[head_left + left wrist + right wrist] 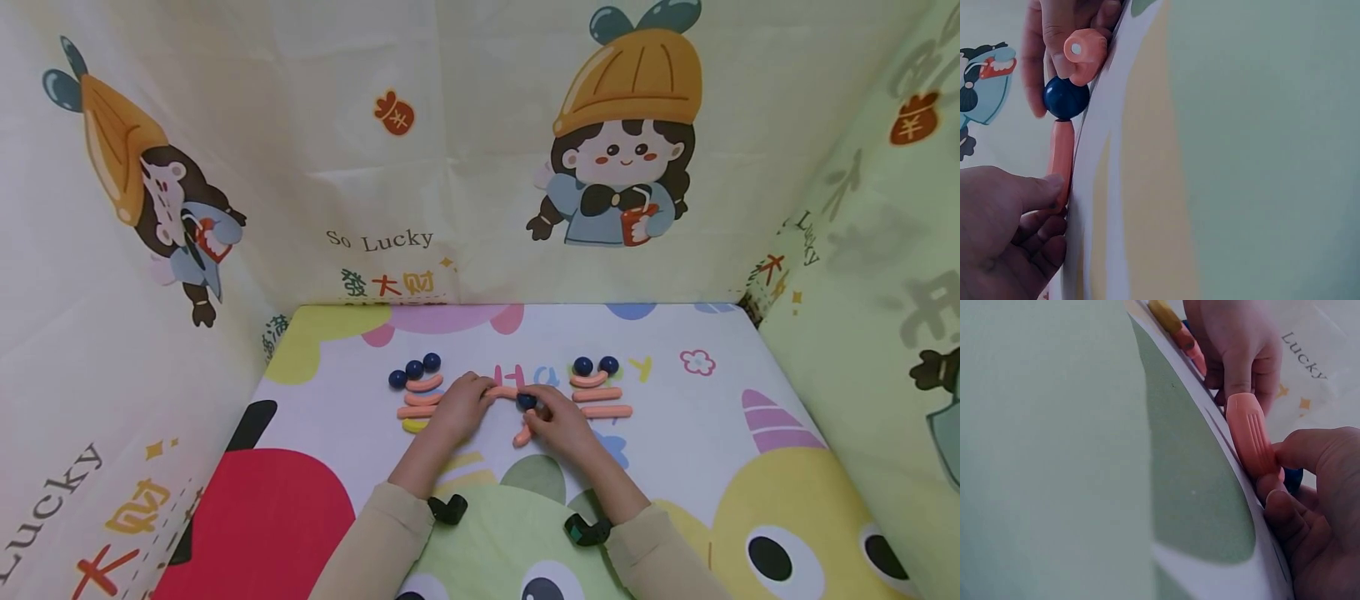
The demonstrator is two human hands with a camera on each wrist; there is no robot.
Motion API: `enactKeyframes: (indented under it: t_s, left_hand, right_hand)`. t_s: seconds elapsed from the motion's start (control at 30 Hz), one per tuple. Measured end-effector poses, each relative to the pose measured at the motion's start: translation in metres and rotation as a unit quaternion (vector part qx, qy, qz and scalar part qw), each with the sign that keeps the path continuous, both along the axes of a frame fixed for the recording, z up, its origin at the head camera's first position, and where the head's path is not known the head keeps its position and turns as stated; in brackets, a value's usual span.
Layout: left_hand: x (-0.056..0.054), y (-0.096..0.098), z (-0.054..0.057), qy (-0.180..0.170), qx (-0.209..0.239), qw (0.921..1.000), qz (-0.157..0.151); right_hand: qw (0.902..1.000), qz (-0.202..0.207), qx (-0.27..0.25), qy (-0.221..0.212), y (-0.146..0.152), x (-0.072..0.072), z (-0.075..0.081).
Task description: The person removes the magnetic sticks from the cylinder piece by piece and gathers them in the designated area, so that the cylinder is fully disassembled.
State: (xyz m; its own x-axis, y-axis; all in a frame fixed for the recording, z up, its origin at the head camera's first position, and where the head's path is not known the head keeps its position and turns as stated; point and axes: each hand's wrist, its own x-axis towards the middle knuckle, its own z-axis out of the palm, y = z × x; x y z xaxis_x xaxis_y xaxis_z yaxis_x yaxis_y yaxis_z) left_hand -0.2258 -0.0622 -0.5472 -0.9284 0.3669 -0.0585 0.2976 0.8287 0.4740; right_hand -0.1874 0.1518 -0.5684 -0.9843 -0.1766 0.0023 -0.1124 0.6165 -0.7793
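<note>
My left hand (463,408) pinches a salmon-coloured magnetic rod (1062,153) between thumb and fingers. The rod's far end meets a dark blue ball (1066,98). Around that ball are the fingers of my right hand (561,423), which also grips a curved salmon rod (1250,434) beside it. A pale round insert shows in the curved rod's end in the left wrist view. All these pieces are low over the table, near its middle; the ball is partly hidden by my right fingers in the head view.
Left of my hands lie several salmon rods (416,412), a yellow rod (414,426) and blue balls (415,369). On the right are more salmon rods (606,412) and two blue balls (583,366). A patterned cloth (675,433) covers the table, with printed fabric walls (487,192) around it.
</note>
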Motion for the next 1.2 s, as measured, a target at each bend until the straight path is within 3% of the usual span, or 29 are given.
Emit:
enactKeyframes:
  t_s: [0.23, 0.37, 0.57, 0.77, 0.93, 1.07, 1.2]
  left_hand:
    - [0.001, -0.004, 0.003, 0.0, 0.023, 0.9996, 0.017]
    - [0.004, -0.012, 0.007, 0.002, 0.056, 0.9973, 0.048]
    - [0.014, -0.035, 0.015, 0.008, 0.085, 0.9932, 0.079]
    - [0.026, -0.06, 0.011, 0.041, 0.103, 0.9894, 0.094]
    - [0.037, -0.082, 0.002, 0.065, 0.125, 0.9869, 0.078]
    - [0.046, -0.096, 0.0, 0.092, 0.14, 0.9852, 0.038]
    - [0.053, -0.107, -0.002, 0.104, 0.137, 0.9848, 0.023]
  right_hand:
    - [1.0, -0.003, 0.005, -0.003, 0.0, 0.002, 0.002]
    - [0.9999, -0.005, 0.008, -0.004, 0.0, 0.002, 0.002]
    - [1.0, -0.003, 0.008, -0.003, 0.0, 0.001, 0.002]
    - [1.0, -0.003, 0.009, -0.003, -0.001, 0.0, 0.001]
    - [1.0, -0.001, 0.007, 0.002, -0.001, 0.0, 0.001]
    - [1.0, -0.004, 0.001, 0.0, 0.0, 0.0, 0.001]
    - [1.0, -0.003, -0.001, 0.0, 0.0, 0.0, 0.001]
